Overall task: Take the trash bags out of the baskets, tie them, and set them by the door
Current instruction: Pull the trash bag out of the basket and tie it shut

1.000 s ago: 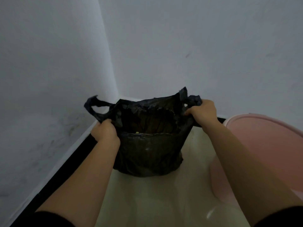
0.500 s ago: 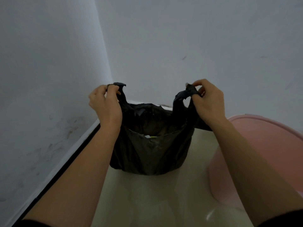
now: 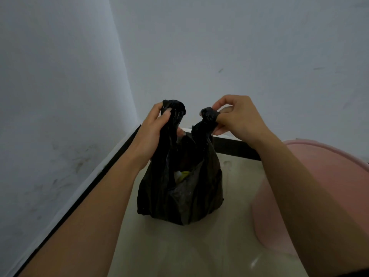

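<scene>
1. The left wall (image 3: 50, 116) is pale and scuffed low down, with a black skirting strip (image 3: 83, 196) running along its foot towards the far corner.
2. The left hand (image 3: 153, 132) is closed round the bag's left handle (image 3: 173, 108), thumb and fingers curled tight on the bunched plastic and holding it upright.
3. The black trash bag (image 3: 179, 192) stands on the pale floor (image 3: 199, 252) in the middle of the scene, near the far corner and between the two forearms. Its mouth gapes a little between the handles, and something yellow and white (image 3: 182, 174) shows inside.
4. The bag's right handle (image 3: 208, 114) stands just apart from the left one; the two are not knotted.
5. The right hand (image 3: 239, 118) pinches that handle, its plastic wrapped round a fingertip, the other fingers loosely bent.
6. A pink plastic tub (image 3: 269, 226) sits on the floor to the right, near the bag but not touching it, partly hidden by the right forearm.
</scene>
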A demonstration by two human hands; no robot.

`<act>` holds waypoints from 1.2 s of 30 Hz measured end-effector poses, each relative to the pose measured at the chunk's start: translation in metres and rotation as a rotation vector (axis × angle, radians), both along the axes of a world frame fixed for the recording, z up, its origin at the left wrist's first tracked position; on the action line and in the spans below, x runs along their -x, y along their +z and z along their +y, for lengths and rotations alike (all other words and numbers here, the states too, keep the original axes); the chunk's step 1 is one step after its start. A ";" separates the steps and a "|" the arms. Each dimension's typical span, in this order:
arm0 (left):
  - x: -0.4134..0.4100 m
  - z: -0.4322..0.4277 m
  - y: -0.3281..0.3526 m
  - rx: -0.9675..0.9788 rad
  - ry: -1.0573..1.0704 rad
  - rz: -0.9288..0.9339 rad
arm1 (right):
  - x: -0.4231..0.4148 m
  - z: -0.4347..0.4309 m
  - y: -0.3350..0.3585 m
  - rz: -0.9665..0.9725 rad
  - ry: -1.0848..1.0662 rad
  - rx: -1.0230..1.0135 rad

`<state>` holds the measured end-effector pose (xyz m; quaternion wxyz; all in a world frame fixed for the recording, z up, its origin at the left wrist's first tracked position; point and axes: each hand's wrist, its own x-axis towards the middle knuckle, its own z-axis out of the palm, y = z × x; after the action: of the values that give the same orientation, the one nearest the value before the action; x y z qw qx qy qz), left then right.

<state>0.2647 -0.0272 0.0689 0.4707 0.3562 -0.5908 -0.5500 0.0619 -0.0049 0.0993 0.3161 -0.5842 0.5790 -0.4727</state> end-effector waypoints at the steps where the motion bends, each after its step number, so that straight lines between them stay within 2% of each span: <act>1: 0.000 0.001 -0.002 -0.020 -0.002 -0.077 | -0.002 0.001 0.002 0.007 0.005 0.022; 3: 0.002 0.003 -0.006 -0.048 -0.021 -0.283 | -0.006 0.002 0.005 0.065 0.011 0.068; 6: 0.012 0.010 -0.012 0.041 -0.026 -0.736 | -0.014 0.003 0.009 0.173 0.106 0.097; 8: 0.017 0.012 -0.016 0.110 0.009 -0.806 | -0.019 0.006 0.013 0.178 0.220 0.073; 12: 0.022 0.012 -0.022 0.179 0.112 -0.749 | -0.021 0.011 0.016 0.038 0.383 0.028; 14: 0.021 0.012 -0.022 0.158 0.126 -0.698 | -0.016 0.007 0.012 -0.017 0.315 0.032; 17: 0.020 0.014 -0.023 0.122 0.063 -0.587 | -0.009 -0.001 -0.001 0.128 0.056 -0.044; 20: 0.022 0.012 -0.026 0.116 0.006 -0.498 | -0.013 -0.003 -0.017 0.283 0.011 -0.281; 23: 0.024 0.010 -0.027 0.117 -0.006 -0.479 | -0.023 -0.002 -0.028 0.148 0.110 -0.408; 27: 0.027 0.008 -0.026 0.089 0.011 -0.442 | -0.021 -0.011 -0.039 -0.005 0.104 -0.296; 31: 0.024 0.005 -0.023 -0.070 -0.023 -0.435 | -0.014 -0.014 -0.040 0.016 0.021 -0.126; 33: 0.020 0.003 -0.022 -0.168 -0.051 -0.377 | -0.010 -0.014 -0.039 -0.010 0.031 -0.036; 36: 0.014 -0.001 -0.023 -0.341 -0.133 -0.190 | -0.002 -0.012 -0.035 -0.185 0.185 0.011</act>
<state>0.2509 -0.0278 0.0462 0.3085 0.4412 -0.5531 -0.6359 0.0640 -0.0166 0.0646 0.4074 -0.5908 0.4884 -0.4964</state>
